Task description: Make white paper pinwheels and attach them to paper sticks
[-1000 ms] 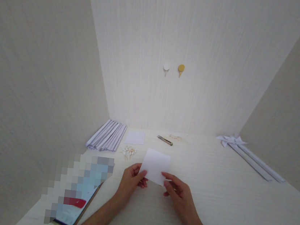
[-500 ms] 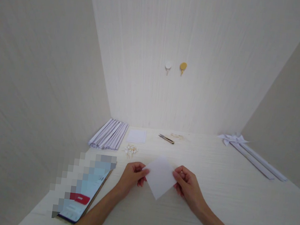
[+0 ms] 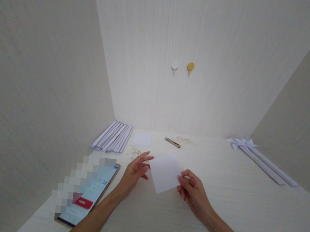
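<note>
A small white square of paper [image 3: 165, 173] is held just above the pale tabletop [image 3: 217, 206]. My right hand [image 3: 192, 190] pinches its right edge between thumb and fingers. My left hand [image 3: 134, 170] is open beside the sheet's left edge, fingers stretched out and apart, holding nothing. A small heap of pale pins or fasteners [image 3: 135, 152] lies just beyond my left fingertips.
A phone [image 3: 89, 194] with a lit screen lies at the front left. At the back stand a stack of folded white paper strips [image 3: 113, 137], another white square [image 3: 141, 139], small snips [image 3: 172, 142] and thin scraps [image 3: 183, 139]. A paper pinwheel on long sticks [image 3: 257, 156] lies at the right.
Both hands held the sheet and turned it to a diamond. Now my left hand has let go and opened, and the sheet sits tilted in my right hand alone.
</note>
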### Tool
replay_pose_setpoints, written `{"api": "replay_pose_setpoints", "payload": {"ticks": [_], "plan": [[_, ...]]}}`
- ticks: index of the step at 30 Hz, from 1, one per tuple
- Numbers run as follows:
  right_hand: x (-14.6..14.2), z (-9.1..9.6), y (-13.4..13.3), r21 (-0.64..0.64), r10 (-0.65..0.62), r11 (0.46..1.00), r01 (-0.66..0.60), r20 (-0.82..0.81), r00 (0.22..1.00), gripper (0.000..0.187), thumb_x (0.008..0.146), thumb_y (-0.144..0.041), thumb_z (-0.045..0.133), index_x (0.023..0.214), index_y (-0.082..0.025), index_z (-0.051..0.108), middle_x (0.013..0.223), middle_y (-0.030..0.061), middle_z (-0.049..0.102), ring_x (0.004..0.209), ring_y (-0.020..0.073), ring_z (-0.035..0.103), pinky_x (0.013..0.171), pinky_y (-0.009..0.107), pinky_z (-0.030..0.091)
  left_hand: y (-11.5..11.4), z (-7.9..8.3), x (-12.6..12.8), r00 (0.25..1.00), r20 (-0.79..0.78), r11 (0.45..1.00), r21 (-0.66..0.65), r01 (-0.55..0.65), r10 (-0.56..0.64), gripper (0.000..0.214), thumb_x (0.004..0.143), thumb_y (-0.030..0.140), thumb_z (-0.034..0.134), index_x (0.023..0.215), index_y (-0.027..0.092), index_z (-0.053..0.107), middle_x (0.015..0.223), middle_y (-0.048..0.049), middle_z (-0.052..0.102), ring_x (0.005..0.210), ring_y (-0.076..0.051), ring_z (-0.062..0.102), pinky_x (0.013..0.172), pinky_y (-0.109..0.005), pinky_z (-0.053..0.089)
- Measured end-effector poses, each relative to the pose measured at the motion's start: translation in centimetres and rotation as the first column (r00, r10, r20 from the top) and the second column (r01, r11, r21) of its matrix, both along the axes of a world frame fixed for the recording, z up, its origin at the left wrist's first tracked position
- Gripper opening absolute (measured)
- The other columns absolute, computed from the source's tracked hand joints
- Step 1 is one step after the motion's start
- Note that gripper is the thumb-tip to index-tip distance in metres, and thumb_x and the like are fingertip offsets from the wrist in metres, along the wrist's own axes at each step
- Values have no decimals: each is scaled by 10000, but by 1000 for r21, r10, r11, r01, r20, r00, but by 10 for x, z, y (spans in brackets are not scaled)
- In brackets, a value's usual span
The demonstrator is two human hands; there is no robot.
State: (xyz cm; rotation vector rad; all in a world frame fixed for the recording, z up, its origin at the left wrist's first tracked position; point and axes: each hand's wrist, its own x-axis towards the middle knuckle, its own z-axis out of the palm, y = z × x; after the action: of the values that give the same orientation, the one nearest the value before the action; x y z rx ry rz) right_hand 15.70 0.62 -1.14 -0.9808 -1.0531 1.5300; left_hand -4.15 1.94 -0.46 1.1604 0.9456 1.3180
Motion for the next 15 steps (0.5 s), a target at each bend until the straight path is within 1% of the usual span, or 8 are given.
{"api": "replay_pose_setpoints", "payload": {"ticks": [1,3,5,7,9,12,13,15], "plan": [[0,0,-1,-17,1,1000,-1,-11,1000,321,602,-393,630,662,-182,396,406,-67,539,279,26,384,294,126,212,-1,0,1,1000,-19,998,62,11,-10,524,596,214,656,1099,244,511,1172,-85,487,881,-161,541,613,-218,462],[0,0,-2,-38,22,999,-22,-17,1000,311,611,-381,627,667,-180,397,402,-62,539,275,26,382,287,123,203,-3,-1,3,996,-67,986,148,71,-62,506,552,152,682,1036,242,567,1281,-78,381,1025,-202,476,766,-267,441],[1,-1,-3,-47,58,997,-58,-18,998,305,616,-379,622,669,-180,396,393,-59,532,268,30,381,277,124,189,-4,-2,5,989,-102,978,170,123,-107,380,529,134,690,898,213,641,1261,-80,407,1047,-220,465,821,-296,417],[2,-1,-3,-41,96,994,-97,-15,995,300,621,-380,617,671,-180,399,387,-61,522,263,34,379,270,126,181,-4,-3,7,985,-122,982,130,139,-123,235,514,143,697,745,178,675,1132,-94,521,970,-217,516,789,-302,435],[2,-2,-3,-30,103,994,-102,0,995,288,627,-375,612,712,-180,418,395,-65,519,266,36,376,271,128,184,-5,-3,8,986,-131,992,63,109,-100,158,492,161,707,647,159,676,918,-87,615,841,-199,565,731,-295,455],[2,-2,-2,-2,41,999,-41,24,999,301,646,-372,600,832,-187,454,409,-74,517,280,39,378,285,131,210,-4,-1,9,984,-174,999,14,32,-29,114,485,187,708,591,160,678,730,-57,635,711,-173,575,657,-268,455],[2,-2,-1,11,20,1000,-20,29,999,298,654,-379,591,846,-184,471,424,-67,526,291,40,387,293,135,227,-4,-1,8,980,-201,1000,21,12,-7,87,501,201,699,577,163,678,702,-53,634,688,-167,571,642,-259,447],[2,-2,0,44,-9,999,7,40,999,270,662,-392,579,796,-164,521,485,-36,564,327,44,422,315,149,275,-4,0,8,967,-254,999,41,-14,24,67,545,232,671,548,166,677,656,-49,631,653,-159,560,620,-250,432]]}}
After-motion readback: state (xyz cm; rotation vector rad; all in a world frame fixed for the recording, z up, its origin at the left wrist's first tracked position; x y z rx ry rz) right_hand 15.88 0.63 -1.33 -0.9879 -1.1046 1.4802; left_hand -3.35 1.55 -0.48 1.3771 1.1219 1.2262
